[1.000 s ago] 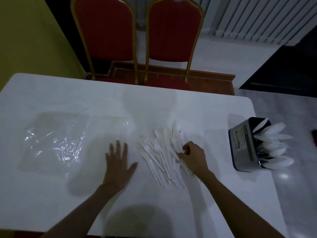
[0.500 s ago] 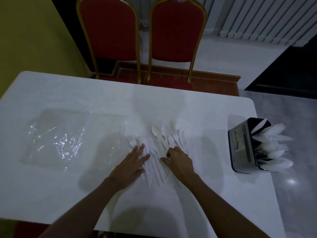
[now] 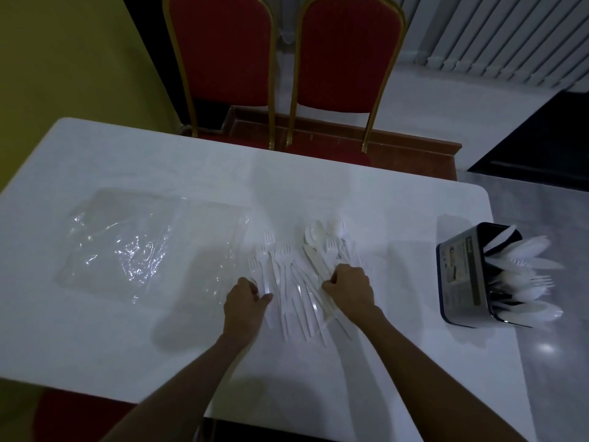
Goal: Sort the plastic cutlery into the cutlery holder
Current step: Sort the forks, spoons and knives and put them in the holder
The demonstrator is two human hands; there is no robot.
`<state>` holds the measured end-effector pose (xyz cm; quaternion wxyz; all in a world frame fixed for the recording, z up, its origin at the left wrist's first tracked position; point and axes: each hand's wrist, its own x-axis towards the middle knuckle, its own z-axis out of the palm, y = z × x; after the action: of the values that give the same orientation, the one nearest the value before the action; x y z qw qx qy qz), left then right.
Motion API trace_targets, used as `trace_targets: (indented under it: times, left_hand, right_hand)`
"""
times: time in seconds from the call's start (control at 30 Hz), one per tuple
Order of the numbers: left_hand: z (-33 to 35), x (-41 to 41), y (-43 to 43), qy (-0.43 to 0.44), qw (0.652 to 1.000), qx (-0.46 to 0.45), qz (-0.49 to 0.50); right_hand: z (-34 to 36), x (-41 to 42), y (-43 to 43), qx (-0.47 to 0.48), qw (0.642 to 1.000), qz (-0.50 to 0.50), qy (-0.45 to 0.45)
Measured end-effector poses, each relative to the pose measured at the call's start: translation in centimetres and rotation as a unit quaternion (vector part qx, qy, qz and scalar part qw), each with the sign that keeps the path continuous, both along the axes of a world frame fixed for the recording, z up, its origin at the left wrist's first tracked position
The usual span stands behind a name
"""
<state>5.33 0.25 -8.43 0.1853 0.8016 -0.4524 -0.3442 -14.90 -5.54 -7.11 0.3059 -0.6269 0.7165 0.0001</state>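
Observation:
A pile of white plastic cutlery [image 3: 296,275], forks, spoons and knives, lies spread on the white table [image 3: 318,193]. My left hand [image 3: 243,299] has curled fingers on the handles at the pile's left edge and seems to pinch a fork. My right hand [image 3: 350,287] is curled over handles at the pile's right side, gripping some pieces. The dark cutlery holder [image 3: 468,275] stands near the table's right edge, with several white utensils sticking out of it toward the right.
A crumpled clear plastic bag [image 3: 127,247] lies flat on the table's left part. Two red chairs with gold frames [image 3: 280,59] stand behind the far edge. A yellow wall is at left, grey floor at right.
Both hands went from lying flat with straight fingers to curled on the cutlery handles. The left hand came onto the pile from the bare table, and the pile got spread wider.

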Motion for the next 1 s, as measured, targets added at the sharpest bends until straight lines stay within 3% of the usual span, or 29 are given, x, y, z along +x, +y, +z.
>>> trace_targets:
  times: [0.13,0.37,0.57,0.77,1.0]
  left_hand:
    - [-0.1,0.9,-0.6,0.021,0.997,0.034,0.061]
    - [0.1,1.5,-0.4,0.043,0.996,0.039,0.074]
    - [-0.3,2.4,-0.2,0.056,0.997,0.038,0.047]
    - [-0.1,2.7,-0.3,0.058,0.997,0.042,0.034]
    - [1.5,0.2,-0.4,0.032,0.998,-0.051,-0.019]
  right_hand:
    - [0.3,-0.1,0.2,-0.044,0.999,0.009,-0.004]
    - [-0.5,3.4,0.6,-0.067,0.987,0.144,0.009]
    - [-0.7,3.6,0.0,-0.017,0.995,0.087,0.044]
    - [-0.5,2.9,0.2,0.019,0.999,0.044,0.006]
    - [0.5,1.2,0.2,0.019,0.998,-0.011,-0.051]
